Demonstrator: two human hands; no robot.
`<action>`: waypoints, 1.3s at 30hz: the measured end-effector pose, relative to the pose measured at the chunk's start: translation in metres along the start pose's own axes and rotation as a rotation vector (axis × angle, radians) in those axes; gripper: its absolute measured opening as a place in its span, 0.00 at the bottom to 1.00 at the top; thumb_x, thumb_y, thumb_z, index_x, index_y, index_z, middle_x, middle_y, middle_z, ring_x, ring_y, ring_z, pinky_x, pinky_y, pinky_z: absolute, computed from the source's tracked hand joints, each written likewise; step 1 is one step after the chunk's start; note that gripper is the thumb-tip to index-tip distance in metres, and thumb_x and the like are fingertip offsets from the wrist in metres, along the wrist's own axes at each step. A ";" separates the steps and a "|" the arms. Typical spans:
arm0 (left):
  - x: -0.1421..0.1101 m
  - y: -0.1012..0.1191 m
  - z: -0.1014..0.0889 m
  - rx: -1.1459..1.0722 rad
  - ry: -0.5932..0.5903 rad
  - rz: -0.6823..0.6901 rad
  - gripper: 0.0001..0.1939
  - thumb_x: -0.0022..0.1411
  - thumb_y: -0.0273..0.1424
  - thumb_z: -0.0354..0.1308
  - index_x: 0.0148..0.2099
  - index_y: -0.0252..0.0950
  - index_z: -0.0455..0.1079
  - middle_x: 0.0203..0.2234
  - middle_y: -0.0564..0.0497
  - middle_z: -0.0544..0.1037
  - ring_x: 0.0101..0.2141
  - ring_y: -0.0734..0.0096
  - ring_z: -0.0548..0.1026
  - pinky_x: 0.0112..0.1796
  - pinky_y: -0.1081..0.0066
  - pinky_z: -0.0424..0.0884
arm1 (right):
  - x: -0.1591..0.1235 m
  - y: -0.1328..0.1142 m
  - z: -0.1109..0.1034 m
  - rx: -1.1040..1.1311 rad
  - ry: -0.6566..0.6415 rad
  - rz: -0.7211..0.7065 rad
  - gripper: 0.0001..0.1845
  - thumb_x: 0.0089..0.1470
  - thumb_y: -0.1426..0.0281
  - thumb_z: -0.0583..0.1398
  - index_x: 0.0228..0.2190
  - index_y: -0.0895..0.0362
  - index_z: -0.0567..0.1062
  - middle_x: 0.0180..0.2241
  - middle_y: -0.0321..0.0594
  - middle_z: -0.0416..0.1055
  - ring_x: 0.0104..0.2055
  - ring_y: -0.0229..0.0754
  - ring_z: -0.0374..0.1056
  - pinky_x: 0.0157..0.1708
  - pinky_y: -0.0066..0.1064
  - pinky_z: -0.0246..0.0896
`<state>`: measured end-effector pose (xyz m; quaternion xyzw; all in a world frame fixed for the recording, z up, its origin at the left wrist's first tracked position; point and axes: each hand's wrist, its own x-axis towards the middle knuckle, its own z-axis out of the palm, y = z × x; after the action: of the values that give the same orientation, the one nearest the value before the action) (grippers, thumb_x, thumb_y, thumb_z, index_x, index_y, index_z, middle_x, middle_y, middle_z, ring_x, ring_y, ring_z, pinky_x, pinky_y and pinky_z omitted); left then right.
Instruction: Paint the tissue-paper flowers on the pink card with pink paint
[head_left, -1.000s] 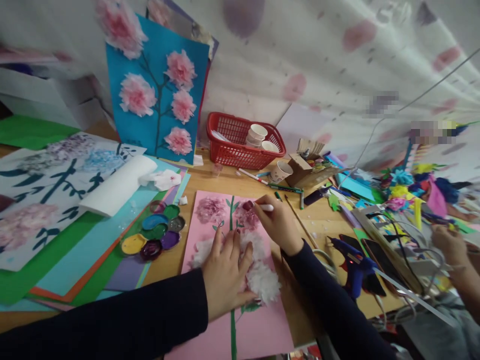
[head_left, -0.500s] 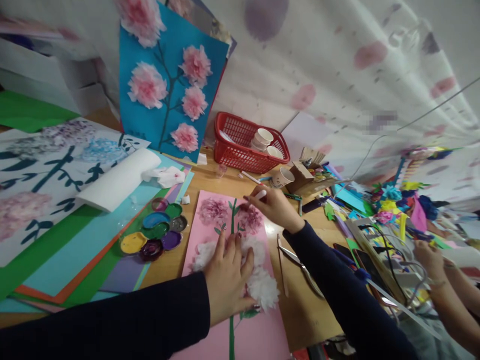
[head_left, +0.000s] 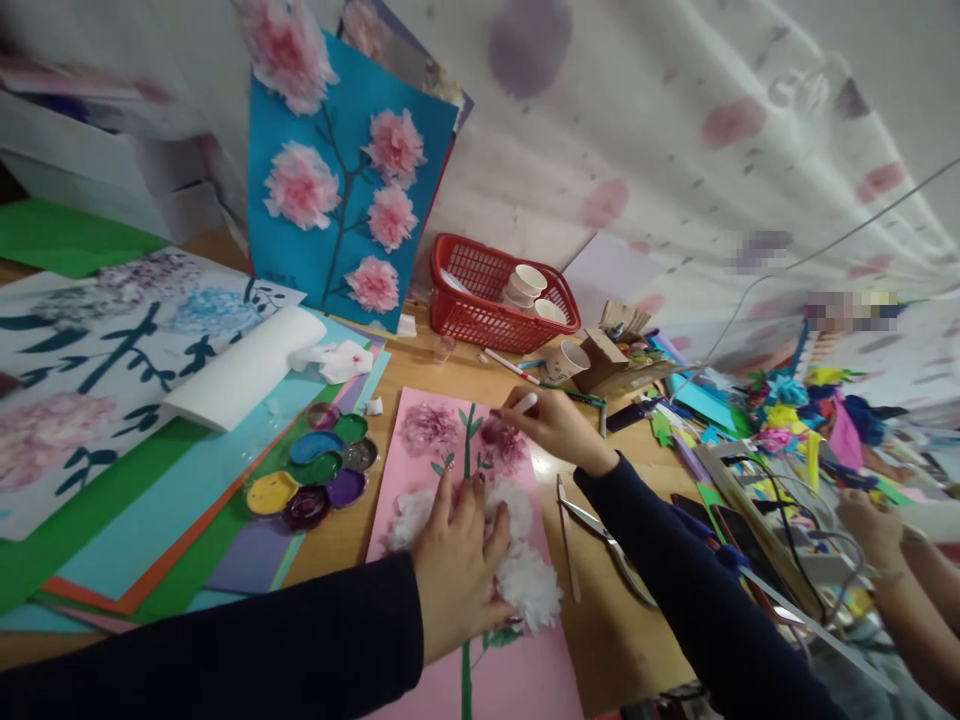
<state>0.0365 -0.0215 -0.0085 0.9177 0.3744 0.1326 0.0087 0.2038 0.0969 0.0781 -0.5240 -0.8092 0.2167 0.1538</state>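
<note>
My left hand (head_left: 461,555) lies with its fingers spread over a pink sheet (head_left: 525,680), across the green painted stem and white tissue-paper flowers (head_left: 529,590). In my right hand (head_left: 555,425) the fingers are closed round a white-handled paintbrush (head_left: 526,402); its dark tip is at the upper right flower (head_left: 508,450), which is coloured maroon-pink. A similar coloured flower (head_left: 429,428) sits at the sheet's upper left. To the left is a paint palette (head_left: 322,465) with several round wells, among them yellow, blue, green, purple and dark maroon.
Scissors (head_left: 611,548) and a thin brown stick (head_left: 568,535) lie right of the sheet. Behind stand a red basket (head_left: 487,325) with paper cups and a blue flower picture (head_left: 292,255). Coloured papers (head_left: 150,520) are stacked left. Another person's hands (head_left: 870,525) are at far right.
The view has shifted slightly, so most things sit a little lower. My right hand keeps the paintbrush at the upper right flower; my left hand stays spread on the sheet.
</note>
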 end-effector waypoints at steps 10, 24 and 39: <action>-0.001 0.001 0.001 0.026 0.033 -0.013 0.44 0.56 0.61 0.48 0.60 0.30 0.64 0.55 0.27 0.68 0.56 0.40 0.64 0.57 0.40 0.39 | -0.021 0.016 -0.004 0.059 0.200 0.058 0.16 0.54 0.59 0.59 0.24 0.59 0.71 0.20 0.35 0.68 0.22 0.33 0.59 0.23 0.25 0.54; -0.010 0.012 -0.006 0.168 0.134 0.030 0.38 0.56 0.56 0.55 0.56 0.30 0.69 0.44 0.33 0.77 0.49 0.48 0.71 0.56 0.44 0.52 | -0.075 0.028 0.020 0.144 0.432 0.109 0.16 0.56 0.59 0.57 0.26 0.58 0.72 0.21 0.35 0.67 0.23 0.35 0.60 0.23 0.26 0.54; -0.020 0.005 -0.012 0.128 0.015 0.070 0.38 0.63 0.57 0.40 0.59 0.31 0.64 0.54 0.34 0.70 0.56 0.50 0.65 0.56 0.39 0.47 | -0.081 0.033 0.024 0.141 0.498 -0.011 0.12 0.57 0.62 0.57 0.29 0.57 0.74 0.24 0.38 0.71 0.25 0.37 0.63 0.27 0.28 0.55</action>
<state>0.0231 -0.0400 -0.0014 0.9278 0.3499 0.1157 -0.0574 0.2510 0.0304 0.0384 -0.5448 -0.7321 0.1359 0.3856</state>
